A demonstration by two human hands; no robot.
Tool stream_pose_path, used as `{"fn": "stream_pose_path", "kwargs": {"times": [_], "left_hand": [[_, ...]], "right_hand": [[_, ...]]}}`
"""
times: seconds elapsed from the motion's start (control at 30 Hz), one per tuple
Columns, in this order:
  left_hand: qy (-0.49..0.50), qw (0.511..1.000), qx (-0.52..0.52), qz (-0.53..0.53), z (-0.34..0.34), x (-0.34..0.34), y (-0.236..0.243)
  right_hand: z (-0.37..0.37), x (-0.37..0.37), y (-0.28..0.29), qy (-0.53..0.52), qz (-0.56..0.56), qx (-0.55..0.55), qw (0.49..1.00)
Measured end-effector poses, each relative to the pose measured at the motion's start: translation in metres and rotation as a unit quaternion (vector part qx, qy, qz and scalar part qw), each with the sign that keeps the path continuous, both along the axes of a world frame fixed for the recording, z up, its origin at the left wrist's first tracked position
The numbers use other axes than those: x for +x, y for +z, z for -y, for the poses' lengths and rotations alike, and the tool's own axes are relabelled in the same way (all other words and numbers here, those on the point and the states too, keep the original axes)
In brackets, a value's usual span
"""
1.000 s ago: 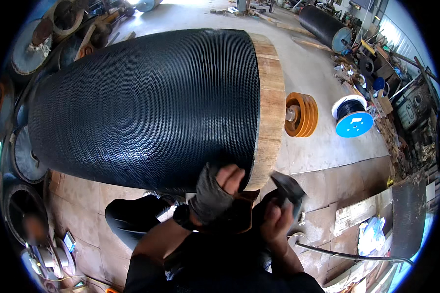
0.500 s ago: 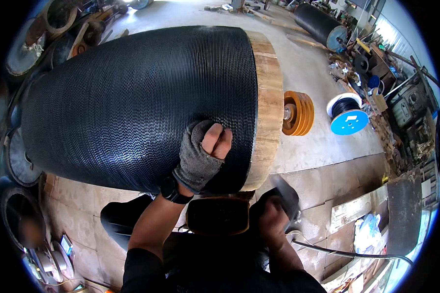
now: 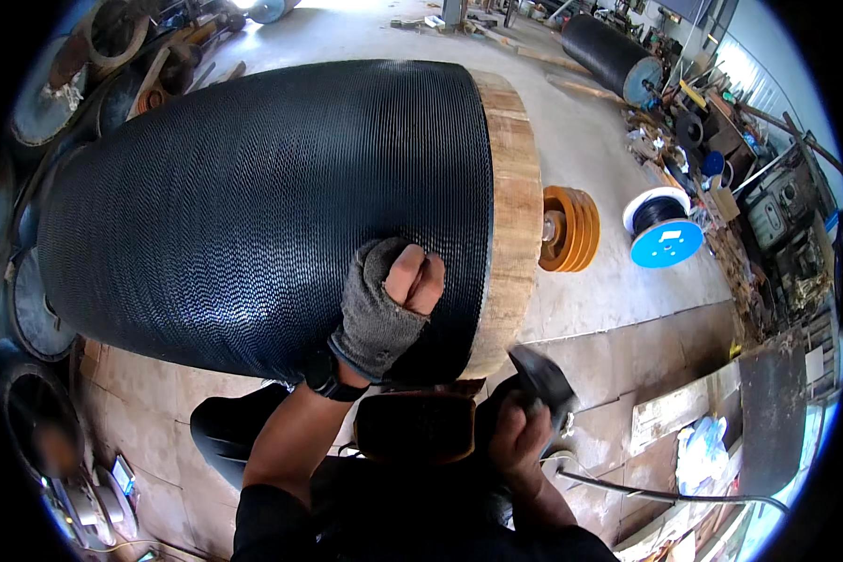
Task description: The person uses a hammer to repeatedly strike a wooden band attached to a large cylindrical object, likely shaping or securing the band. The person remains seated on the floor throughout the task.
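A large roller wound in fine, black, ridged material point(image 3: 253, 187) fills the middle, with a pale wooden end point(image 3: 508, 159) at its right. My left hand point(image 3: 384, 300), in a grey fingerless glove with a watch at the wrist, rests curled on the black winding near that end; whatever its fingers may hold is hidden. My right hand point(image 3: 520, 431) grips a dark, hammer-like tool point(image 3: 545, 375) below the wooden end. An orange grooved pulley point(image 3: 576, 229) sits on the shaft beyond the end. A dark padded box-like piece point(image 3: 414, 426) lies between my arms, below the roller.
A blue-flanged spool of black cable point(image 3: 665, 242) stands right of the pulley. Another black roller point(image 3: 609, 56) lies at the back right, beside piled scrap point(image 3: 712, 159). Round drums point(image 3: 42, 309) crowd the left side. Boards point(image 3: 684, 398), a plastic bag point(image 3: 702, 454) and a curved hose point(image 3: 656, 494) lie at lower right.
My left hand rose from the roller's lower right onto the winding further up and has since stayed about there. The tool in my right hand dipped and blurred, now shows slightly lower than at first.
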State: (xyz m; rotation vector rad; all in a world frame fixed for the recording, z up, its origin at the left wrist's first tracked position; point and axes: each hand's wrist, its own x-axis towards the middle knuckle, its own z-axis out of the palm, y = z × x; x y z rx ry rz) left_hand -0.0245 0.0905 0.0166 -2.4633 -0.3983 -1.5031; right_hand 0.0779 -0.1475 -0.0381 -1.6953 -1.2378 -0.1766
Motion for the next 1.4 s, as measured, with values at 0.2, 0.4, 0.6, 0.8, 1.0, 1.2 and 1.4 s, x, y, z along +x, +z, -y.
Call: {"fn": "stream_pose_path", "kwargs": {"times": [0.2, 0.4, 0.6, 0.8, 1.0, 1.2, 1.4], "left_hand": [[0.013, 1.000, -0.003, -0.009, -0.002, 0.000, 0.001], [0.046, 0.999, 0.005, 0.009, -0.010, 0.006, 0.016], [-0.040, 0.997, -0.067, 0.017, 0.028, 0.003, -0.001], [-0.140, 0.964, -0.225, -0.013, 0.096, 0.006, -0.048], [-0.078, 0.970, -0.218, -0.074, 0.094, 0.009, -0.032], [-0.060, 0.953, -0.290, -0.063, 0.101, 0.022, -0.017], [-0.033, 0.936, -0.343, -0.079, 0.100, 0.035, -0.014]], "right_hand": [[-0.008, 0.001, -0.002, -0.077, -0.145, -0.138, 0.977], [0.007, 0.019, -0.021, 0.010, -0.028, -0.047, 0.998], [-0.004, 0.008, -0.047, -0.055, -0.073, -0.095, 0.991], [0.018, 0.000, -0.045, -0.031, -0.149, -0.086, 0.985], [0.020, 0.007, -0.040, -0.035, -0.167, -0.090, 0.981], [0.015, 0.008, -0.033, -0.013, -0.174, -0.067, 0.982], [0.009, 0.008, -0.018, -0.032, -0.093, -0.112, 0.989]]}}
